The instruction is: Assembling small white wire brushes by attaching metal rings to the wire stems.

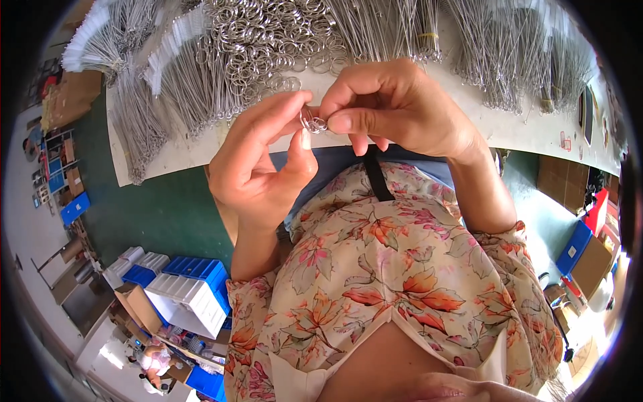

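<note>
The left hand (258,164) held a ring (305,119) between thumb and forefinger, the two tips set a little apart with the metal between them. The right hand (408,107) pinched small loops (317,124) at the ring's right side, thumb and forefinger nearly together, the other fingers curled below. How the loops joined the ring was too small to tell. Ring and loops were raised over the worktop (529,137), inward from the middle of its near edge.

Beyond the hands, a heap of rings (268,40) spread toward the far edge, left of the middle. Bundles of left wires (137,124), some with white ends (87,43), ran down to the near left corner. Middle wires (382,27) lay right of the heap, and right wires (495,60) filled the far right part.

Off the worktop's left side, crates (187,301) in blue and white stood over the green floor (147,208).
</note>
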A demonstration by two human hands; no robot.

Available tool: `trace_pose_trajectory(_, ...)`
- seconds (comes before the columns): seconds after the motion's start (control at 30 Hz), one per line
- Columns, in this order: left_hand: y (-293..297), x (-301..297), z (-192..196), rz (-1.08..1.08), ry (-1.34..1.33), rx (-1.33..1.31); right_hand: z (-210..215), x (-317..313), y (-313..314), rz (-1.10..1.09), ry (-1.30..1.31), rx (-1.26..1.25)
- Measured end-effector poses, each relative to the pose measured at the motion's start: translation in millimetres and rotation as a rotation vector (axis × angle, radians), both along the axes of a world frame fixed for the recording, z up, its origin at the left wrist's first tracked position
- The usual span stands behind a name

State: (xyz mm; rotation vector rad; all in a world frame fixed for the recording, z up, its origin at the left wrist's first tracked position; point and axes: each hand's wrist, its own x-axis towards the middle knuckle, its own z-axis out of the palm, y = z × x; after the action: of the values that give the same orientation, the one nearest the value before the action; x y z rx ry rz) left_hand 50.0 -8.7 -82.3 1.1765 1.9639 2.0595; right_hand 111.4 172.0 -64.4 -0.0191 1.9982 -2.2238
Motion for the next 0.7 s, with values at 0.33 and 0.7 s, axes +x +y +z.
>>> trace_pose_trajectory(0.33,-0.2,-4.4,7.7,-0.001,-0.037,-0.061,-9.6,2.3,-14.6,-0.223,0.128,0.062)
trace_pose_trajectory(0.7,3.6,-2.2,-5.4,0.009,0.048,-0.008,4.0,-3.8,1.2,-0.028,-0.117,-0.03)
